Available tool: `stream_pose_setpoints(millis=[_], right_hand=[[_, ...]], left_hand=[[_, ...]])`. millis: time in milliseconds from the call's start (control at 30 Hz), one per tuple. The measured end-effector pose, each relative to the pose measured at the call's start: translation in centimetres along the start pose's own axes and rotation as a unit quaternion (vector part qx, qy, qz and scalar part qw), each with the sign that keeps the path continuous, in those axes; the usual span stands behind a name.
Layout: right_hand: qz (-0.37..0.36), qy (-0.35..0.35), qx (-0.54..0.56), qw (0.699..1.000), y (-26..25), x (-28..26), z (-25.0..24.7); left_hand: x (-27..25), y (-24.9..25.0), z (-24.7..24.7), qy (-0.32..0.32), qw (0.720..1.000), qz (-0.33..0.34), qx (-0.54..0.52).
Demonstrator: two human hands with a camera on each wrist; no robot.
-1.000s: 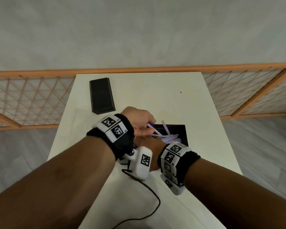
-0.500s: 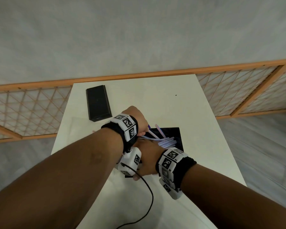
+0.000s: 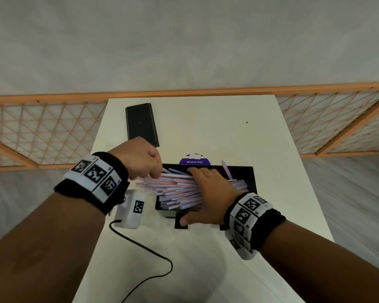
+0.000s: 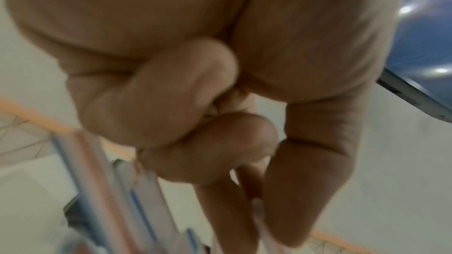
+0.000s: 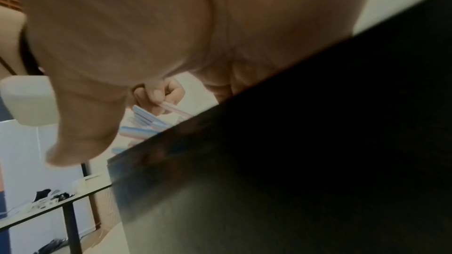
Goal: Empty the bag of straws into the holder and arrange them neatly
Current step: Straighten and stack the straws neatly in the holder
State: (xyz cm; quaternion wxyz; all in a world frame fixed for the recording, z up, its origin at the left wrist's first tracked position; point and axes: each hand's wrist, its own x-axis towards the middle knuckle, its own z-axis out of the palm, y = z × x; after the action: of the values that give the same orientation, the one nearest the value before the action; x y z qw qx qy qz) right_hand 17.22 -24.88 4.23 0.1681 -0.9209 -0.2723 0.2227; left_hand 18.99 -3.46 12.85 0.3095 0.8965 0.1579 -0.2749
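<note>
A plain pale grey wall (image 3: pixel 184 40) fills the far side, edged below by an orange wooden lattice rail (image 3: pixel 42 127). The white bench (image 3: pixel 206 119) stands against it, over grey plank flooring (image 3: pixel 348 204). The right wrist view shows another dark-legged table (image 5: pixel 68 206)

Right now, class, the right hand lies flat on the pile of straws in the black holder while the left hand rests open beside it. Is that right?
Not quite. The left hand is not open: the right wrist view shows it pinching straws. The right hand does lie flat on the pile in the black holder.
</note>
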Motion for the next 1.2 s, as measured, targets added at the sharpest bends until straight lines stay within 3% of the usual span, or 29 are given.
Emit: stream_pose_setpoints(millis=[133,233,267,400,467,533,567,600,633,733,800,833,967,1200], right_hand=[[0.019,-0.051,-0.052,0.997,-1.2,1.2,0.9],[0.030,-0.065,-0.068,0.995,-1.7,1.5,1.0],[0.032,-0.066,-0.071,0.995,-1.8,1.6,1.0],[0.036,-0.082,-0.071,0.993,-2.0,1.4,0.6],[0.033,-0.089,-0.070,0.993,-1.9,1.1,0.7],[0.029,-0.085,-0.066,0.994,-1.7,0.8,0.8],[0.028,-0.083,-0.063,0.994,-1.6,0.7,0.9],[0.024,-0.080,-0.061,0.995,-1.4,0.7,1.0],[0.020,-0.073,-0.058,0.995,-1.3,0.7,1.1],[0.009,-0.058,-0.042,0.997,-0.7,0.5,1.4],[0.002,-0.054,-0.035,0.998,-0.4,0.5,1.6],[-0.002,-0.053,-0.033,0.998,-0.2,0.5,1.6],[-0.011,-0.043,-0.025,0.999,0.3,0.4,1.8],[-0.016,-0.041,-0.004,0.999,1.0,0.4,1.9]], left_hand=[[-0.5,0.3,0.2,0.032,0.999,0.000,0.004],[-0.8,1.5,0.9,0.114,0.990,0.019,-0.084],[-0.6,2.1,1.3,0.113,0.982,0.025,-0.150],[0.4,5.1,4.1,-0.025,0.919,-0.081,-0.384],[1.9,5.6,5.5,-0.019,0.905,-0.101,-0.414],[3.4,5.4,6.2,0.032,0.912,-0.081,-0.400],[3.3,5.5,6.4,0.023,0.945,-0.090,-0.313],[3.7,5.2,7.0,0.029,0.987,-0.033,-0.158],[4.5,4.9,7.3,0.041,0.992,-0.040,-0.112],[6.6,4.4,8.4,0.038,0.996,-0.050,-0.061],[6.1,4.9,8.3,0.033,0.956,-0.088,-0.278],[6.1,5.0,8.1,0.053,0.958,-0.053,-0.276],[5.2,5.2,7.9,0.028,0.980,-0.088,-0.178],[5.1,6.7,8.7,0.053,0.986,-0.075,-0.138]])
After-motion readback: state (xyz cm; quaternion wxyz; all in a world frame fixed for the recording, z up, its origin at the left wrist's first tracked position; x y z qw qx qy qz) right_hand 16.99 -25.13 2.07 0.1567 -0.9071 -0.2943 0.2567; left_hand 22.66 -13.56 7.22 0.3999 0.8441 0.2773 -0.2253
